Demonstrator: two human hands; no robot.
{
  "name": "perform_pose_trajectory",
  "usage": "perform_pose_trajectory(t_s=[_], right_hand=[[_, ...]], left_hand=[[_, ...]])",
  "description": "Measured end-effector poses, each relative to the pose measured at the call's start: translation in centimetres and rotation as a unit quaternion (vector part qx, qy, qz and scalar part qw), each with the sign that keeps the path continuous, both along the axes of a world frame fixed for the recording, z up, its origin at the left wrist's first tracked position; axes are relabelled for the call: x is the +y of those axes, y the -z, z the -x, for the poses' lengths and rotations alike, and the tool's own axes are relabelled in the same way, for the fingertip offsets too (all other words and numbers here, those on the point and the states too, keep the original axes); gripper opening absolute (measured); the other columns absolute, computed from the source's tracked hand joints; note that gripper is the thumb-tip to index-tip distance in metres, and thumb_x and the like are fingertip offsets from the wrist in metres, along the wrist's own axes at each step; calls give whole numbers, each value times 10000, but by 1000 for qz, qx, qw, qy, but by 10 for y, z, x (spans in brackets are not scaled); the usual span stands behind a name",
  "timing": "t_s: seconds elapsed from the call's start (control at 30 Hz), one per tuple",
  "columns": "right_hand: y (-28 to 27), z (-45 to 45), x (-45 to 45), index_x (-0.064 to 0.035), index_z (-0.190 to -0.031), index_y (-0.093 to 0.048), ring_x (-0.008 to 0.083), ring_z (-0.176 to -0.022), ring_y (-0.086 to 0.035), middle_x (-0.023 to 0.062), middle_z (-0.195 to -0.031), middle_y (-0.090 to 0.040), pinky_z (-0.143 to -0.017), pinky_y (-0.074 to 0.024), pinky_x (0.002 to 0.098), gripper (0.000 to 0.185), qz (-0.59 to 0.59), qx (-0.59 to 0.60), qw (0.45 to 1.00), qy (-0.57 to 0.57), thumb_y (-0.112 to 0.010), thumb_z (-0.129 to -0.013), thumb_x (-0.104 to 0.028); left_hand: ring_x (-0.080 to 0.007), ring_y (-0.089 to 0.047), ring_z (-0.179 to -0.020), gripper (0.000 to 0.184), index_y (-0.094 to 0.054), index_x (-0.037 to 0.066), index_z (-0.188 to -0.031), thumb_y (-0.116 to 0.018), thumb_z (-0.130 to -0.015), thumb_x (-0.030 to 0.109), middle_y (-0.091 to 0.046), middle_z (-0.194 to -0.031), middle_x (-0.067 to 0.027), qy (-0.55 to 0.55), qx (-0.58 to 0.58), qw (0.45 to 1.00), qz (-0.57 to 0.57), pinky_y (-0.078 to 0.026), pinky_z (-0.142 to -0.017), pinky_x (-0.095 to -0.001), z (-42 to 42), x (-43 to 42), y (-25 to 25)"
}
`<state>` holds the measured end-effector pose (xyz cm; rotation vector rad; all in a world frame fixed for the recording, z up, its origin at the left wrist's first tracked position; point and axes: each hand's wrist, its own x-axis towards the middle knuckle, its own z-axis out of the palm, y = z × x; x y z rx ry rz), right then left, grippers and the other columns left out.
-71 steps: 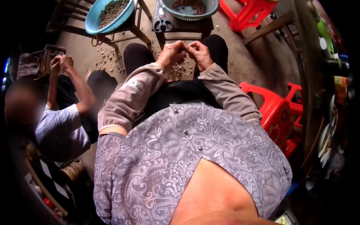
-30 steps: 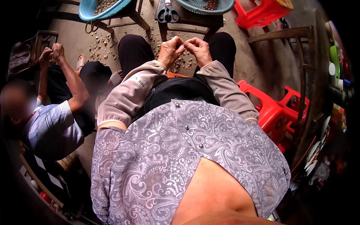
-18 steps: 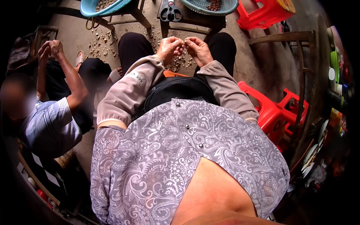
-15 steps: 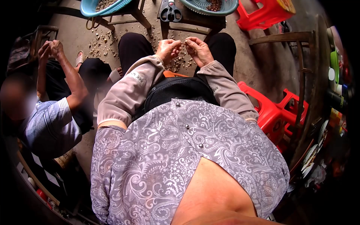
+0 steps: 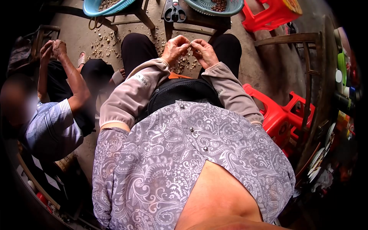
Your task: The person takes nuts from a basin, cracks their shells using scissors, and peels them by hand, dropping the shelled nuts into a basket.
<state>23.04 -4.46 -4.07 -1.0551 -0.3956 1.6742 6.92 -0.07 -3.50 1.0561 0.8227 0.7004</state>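
Above my lap, my left hand [image 5: 175, 49] and my right hand [image 5: 204, 53] meet at the fingertips, each in a pinch. Whatever lies between the fingers is too small and hidden to make out. Beyond them, a pale green basket [image 5: 230, 10] holding reddish-brown nuts [image 5: 219, 5] rests on a dark wooden stool [image 5: 199, 21]. Black-handled scissors [image 5: 174, 13] lie to the left of that basket. At the upper left, a blue basket [image 5: 89, 8] contains greyish-brown nuts [image 5: 107, 4]. Broken shell pieces [image 5: 101, 46] are scattered over the floor.
Another person [image 5: 53, 122] sits at the left with both hands raised together. Red plastic stools [image 5: 274, 119] stand at my right, and one more [image 5: 264, 17] is at the upper right. A wooden chair [image 5: 287, 39] is beside them. Scissors-like handles [image 5: 93, 25] hang below the blue basket.
Half a second ago my hands were slightly apart; now their fingertips are together, and my left hand has moved up and inward. Compared with the earliest frame, the whole view has shifted slightly.
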Motion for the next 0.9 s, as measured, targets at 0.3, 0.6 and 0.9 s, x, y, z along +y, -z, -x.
perform_pose_trajectory(t_s=[0.3, 0.6, 0.9], right_hand=[[2, 2, 0, -61, -923, -624, 28, -637, -511, -41, -759, -590, -550, -391, 155, 78, -20, -73, 997, -24, -650, -859, -98], [11, 4, -2, -51, -888, -633, 25, -618, -508, -39, -733, -601, -563, -401, 160, 67, -33, -152, 987, -35, -656, -853, -103], [13, 0, 0, -28, -888, -632, 51, -602, -514, -8, -743, -607, -546, -413, 184, 59, 6, -32, 999, -31, -653, -838, -52]], left_hand=[[-113, -571, -610, 114, -569, 5, -876, -620, -836, 98, -603, -686, -57, -37, 195, 959, -201, -466, -557, -253, -2, -3, 0], [-175, -627, -628, 180, -578, -14, -840, -670, -787, 131, -635, -698, -133, -51, 285, 917, -273, -499, -586, -300, -5, -12, -1], [-89, -556, -573, 133, -589, -8, -814, -631, -808, 119, -604, -640, -51, -55, 234, 955, -176, -454, -512, -251, -5, -6, -5]])
